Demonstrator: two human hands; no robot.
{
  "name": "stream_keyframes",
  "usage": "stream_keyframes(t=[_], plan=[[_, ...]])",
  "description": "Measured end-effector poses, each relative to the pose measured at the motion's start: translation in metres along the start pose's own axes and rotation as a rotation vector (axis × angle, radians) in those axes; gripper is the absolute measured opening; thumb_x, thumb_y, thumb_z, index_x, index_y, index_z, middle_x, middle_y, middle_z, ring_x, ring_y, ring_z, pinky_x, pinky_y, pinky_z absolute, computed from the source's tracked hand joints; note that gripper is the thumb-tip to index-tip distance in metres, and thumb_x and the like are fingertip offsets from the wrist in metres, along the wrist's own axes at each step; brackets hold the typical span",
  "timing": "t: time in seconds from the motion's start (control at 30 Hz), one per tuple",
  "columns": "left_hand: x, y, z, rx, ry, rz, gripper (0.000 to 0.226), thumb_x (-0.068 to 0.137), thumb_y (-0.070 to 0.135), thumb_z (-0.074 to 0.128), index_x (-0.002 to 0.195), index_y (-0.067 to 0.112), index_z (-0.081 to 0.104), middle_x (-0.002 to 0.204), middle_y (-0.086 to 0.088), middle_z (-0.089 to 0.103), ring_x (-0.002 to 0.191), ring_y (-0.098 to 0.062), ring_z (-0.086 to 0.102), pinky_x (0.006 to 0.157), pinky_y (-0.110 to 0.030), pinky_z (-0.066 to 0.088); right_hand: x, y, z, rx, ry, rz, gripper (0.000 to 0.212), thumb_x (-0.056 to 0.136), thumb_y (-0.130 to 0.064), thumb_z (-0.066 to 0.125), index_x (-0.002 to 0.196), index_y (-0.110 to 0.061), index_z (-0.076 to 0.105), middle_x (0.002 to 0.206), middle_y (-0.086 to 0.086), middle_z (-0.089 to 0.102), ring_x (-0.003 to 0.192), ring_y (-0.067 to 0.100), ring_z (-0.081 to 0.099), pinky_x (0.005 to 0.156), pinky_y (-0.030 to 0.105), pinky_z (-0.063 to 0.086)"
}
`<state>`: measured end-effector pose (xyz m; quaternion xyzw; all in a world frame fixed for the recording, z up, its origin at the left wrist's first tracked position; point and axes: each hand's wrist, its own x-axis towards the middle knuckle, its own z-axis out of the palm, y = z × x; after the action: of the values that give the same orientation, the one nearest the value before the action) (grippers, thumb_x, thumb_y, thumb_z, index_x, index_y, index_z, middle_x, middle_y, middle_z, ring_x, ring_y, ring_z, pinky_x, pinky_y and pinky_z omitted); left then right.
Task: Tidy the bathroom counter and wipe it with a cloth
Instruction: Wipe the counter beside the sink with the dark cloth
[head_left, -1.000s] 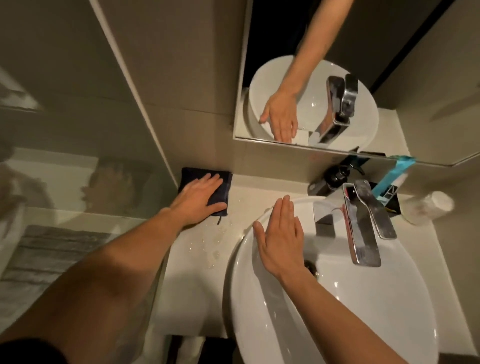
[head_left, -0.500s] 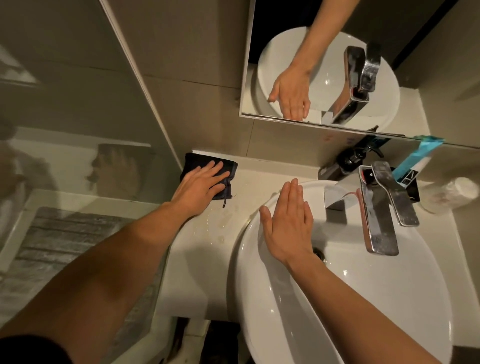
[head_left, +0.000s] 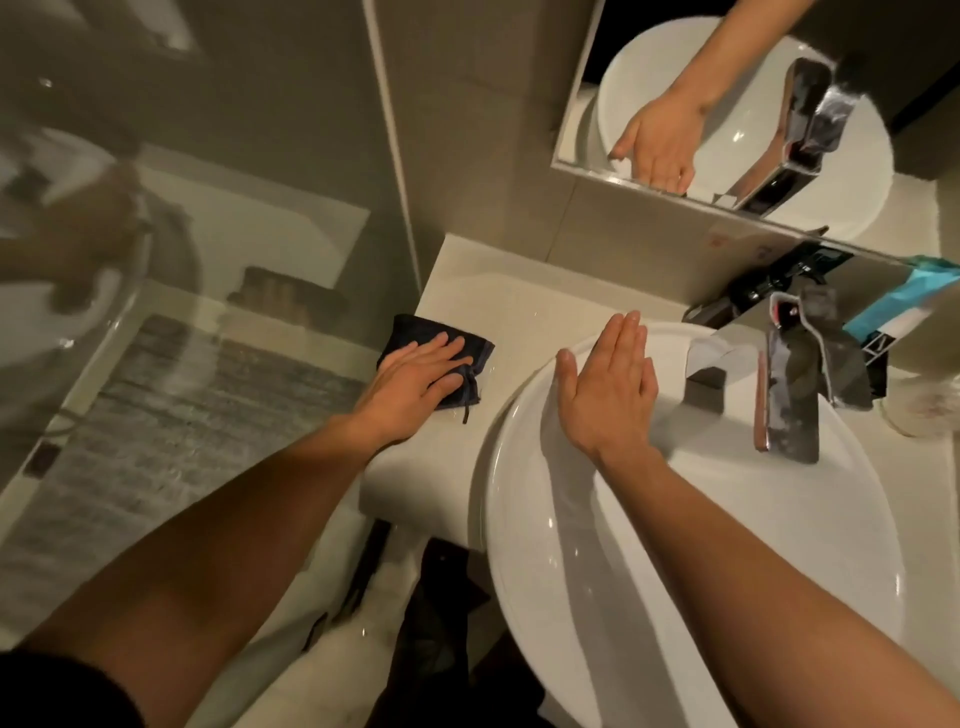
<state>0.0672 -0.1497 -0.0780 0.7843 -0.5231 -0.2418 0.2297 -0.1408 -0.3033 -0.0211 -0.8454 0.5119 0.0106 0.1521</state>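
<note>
Cloth drawn nearer on the table
Left hand (head_left: 415, 376), flat and open, presses the dark cloth (head_left: 470, 345), now nearer than before; right hand (head_left: 610, 387) rests open, unmoved, at 10 o'clock on the basin (head_left: 727, 519) rim.

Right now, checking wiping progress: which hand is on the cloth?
The left hand, pressed flat on the dark cloth; the right hand rests on the basin rim.

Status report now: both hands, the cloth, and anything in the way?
Left hand flat on dark cloth, pressing it to counter. Right hand open, resting on basin rim. Counter ahead of cloth clear.
</note>
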Motion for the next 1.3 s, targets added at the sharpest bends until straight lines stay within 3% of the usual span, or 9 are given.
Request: stream_keyframes(t=[0.4,0.73,0.83,0.97,1.03,1.1,1.17,1.3], plan=[[-0.130,0.000,0.027,-0.019,0.052,-0.029,0.043,0.104,0.037,0.040,0.144,0.028,0.054,0.154,0.021,0.035,0.148,0.006,0.019,0.121,-0.023,0.009,0.005,0.002,0.006,0.046,0.063,-0.024,0.080,0.102,-0.057,0.019,0.161,-0.005,0.000,0.171,0.012,-0.004,0.158,0.025,-0.004,0.125,0.045,0.002],[-0.197,0.014,0.043,-0.066,0.074,-0.082,0.053,0.103,0.049,0.032,0.146,0.026,0.051,0.155,0.018,0.039,0.150,0.003,0.022,0.124,-0.033,0.015,0.008,0.004,0.005,0.074,0.061,-0.044,0.081,0.103,-0.056,0.021,0.161,-0.004,0.001,0.171,0.012,-0.005,0.158,0.026,-0.004,0.125,0.045,0.002],[-0.208,0.020,0.039,-0.121,0.008,-0.144,0.055,0.102,0.051,0.032,0.150,0.027,0.044,0.157,0.017,0.037,0.151,0.005,0.019,0.126,-0.033,0.013,0.009,0.004,0.004,0.079,0.046,-0.042,0.081,0.102,-0.057,0.021,0.161,-0.005,0.000,0.171,0.012,-0.006,0.158,0.025,-0.005,0.126,0.045,0.002],[-0.220,0.029,0.025,-0.341,-0.057,-0.326,0.048,0.102,0.046,0.046,0.149,0.034,0.046,0.160,0.008,0.039,0.151,-0.010,0.027,0.126,-0.038,0.020,0.010,0.006,0.004,0.079,0.030,-0.041,0.082,0.102,-0.058,0.020,0.161,-0.005,-0.001,0.171,0.011,-0.007,0.158,0.025,-0.006,0.126,0.045,0.002],[-0.222,0.040,0.010,-0.556,-0.012,-0.362,0.039,0.105,0.030,0.050,0.144,0.027,0.055,0.147,0.007,0.056,0.141,-0.007,0.045,0.120,-0.032,0.035,0.010,0.007,0.004,0.082,0.023,-0.045,0.082,0.102,-0.058,0.020,0.161,-0.005,-0.001,0.170,0.011,-0.008,0.158,0.025,-0.007,0.126,0.045,0.002],[-0.221,0.050,-0.005,-0.697,0.082,-0.380,0.030,0.106,0.019,0.048,0.129,0.017,0.067,0.116,0.017,0.073,0.114,0.003,0.064,0.099,-0.019,0.050,0.010,0.007,0.003,0.087,0.017,-0.050,0.082,0.102,-0.058,0.020,0.161,-0.005,-0.002,0.170,0.011,-0.008,0.157,0.025,-0.007,0.126,0.045,0.001],[-0.213,0.057,-0.019,-0.755,0.205,-0.408,0.028,0.106,0.019,0.045,0.110,0.017,0.073,0.090,0.019,0.076,0.091,0.003,0.068,0.079,-0.013,0.052,0.010,0.007,0.002,0.088,0.006,-0.053,0.082,0.102,-0.059,0.019,0.161,-0.005,-0.002,0.170,0.011,-0.008,0.157,0.025,-0.008,0.126,0.045,0.001],[-0.185,0.060,-0.039,-1.012,0.369,-0.438,0.032,0.099,0.036,0.048,0.106,0.016,0.071,0.093,0.008,0.078,0.094,-0.005,0.071,0.080,-0.019,0.054,0.010,0.008,0.000,0.087,0.007,-0.048,0.082,0.102,-0.059,0.019,0.161,-0.006,-0.002,0.171,0.011,-0.008,0.158,0.025,-0.007,0.126,0.045,0.002]])
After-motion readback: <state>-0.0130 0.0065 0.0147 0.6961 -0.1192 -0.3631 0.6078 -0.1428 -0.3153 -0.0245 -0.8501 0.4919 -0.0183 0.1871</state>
